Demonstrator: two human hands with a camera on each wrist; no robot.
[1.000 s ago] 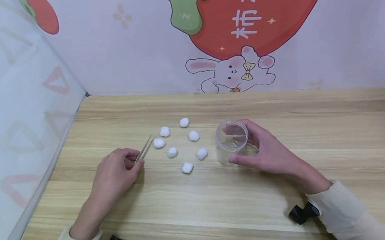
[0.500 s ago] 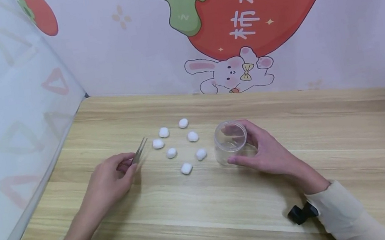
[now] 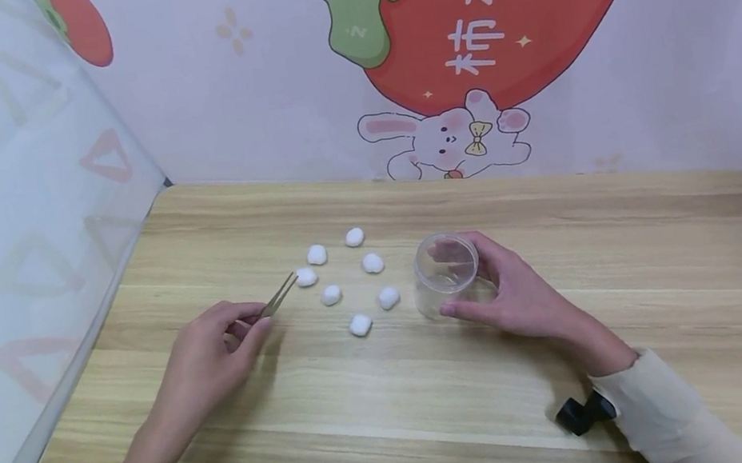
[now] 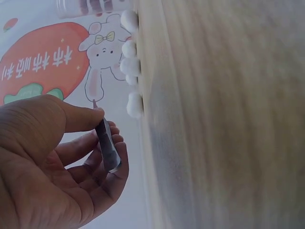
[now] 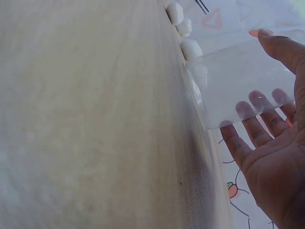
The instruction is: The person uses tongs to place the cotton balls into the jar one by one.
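My left hand (image 3: 214, 345) pinches a pair of metal tweezers (image 3: 279, 294) between thumb and fingers. Their two tips are spread slightly and reach the left side of a white cotton ball (image 3: 307, 277). In the left wrist view the tweezers (image 4: 107, 145) show their dark flat back end, held by the thumb and fingertips. My right hand (image 3: 519, 293) holds a clear round plastic jar (image 3: 447, 276), thumb on the near side and fingers round the far side. The jar stands upright and open, with nothing seen inside. In the right wrist view, fingertips show through the jar wall (image 5: 238, 81).
Several more cotton balls (image 3: 360, 325) lie scattered between the hands on the wooden table (image 3: 403, 437). A printed cloth (image 3: 235, 107) hangs behind the table, and another patterned sheet (image 3: 29, 237) borders its left side.
My left hand first drew the tweezers back leftward, away from the cotton balls, then brought them right again to the leftmost ball, tips turned lower. The right hand and jar stayed in place.
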